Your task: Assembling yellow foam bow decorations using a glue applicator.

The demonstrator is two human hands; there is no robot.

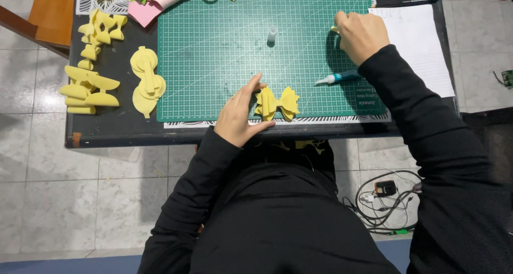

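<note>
A yellow foam bow [278, 103] lies at the near edge of the green cutting mat [224, 65]. My left hand [240, 116] rests beside it, fingers pinching its left side. My right hand [360, 34] is further back on the mat's right side, closed around a small yellow foam piece [334, 29] that peeks out at the fingers. A glue tube with a white nozzle [336, 78] lies on the mat just below my right wrist. A small clear cap [272, 34] stands upright near the mat's middle.
Yellow foam cut-outs [88, 89] and a stacked bow shape [147, 81] lie on the dark table left of the mat. More pieces [101, 28], pink sheets [147, 9] and scissors sit at the back. White paper [417, 44] lies right. Cables [387, 199] on the floor.
</note>
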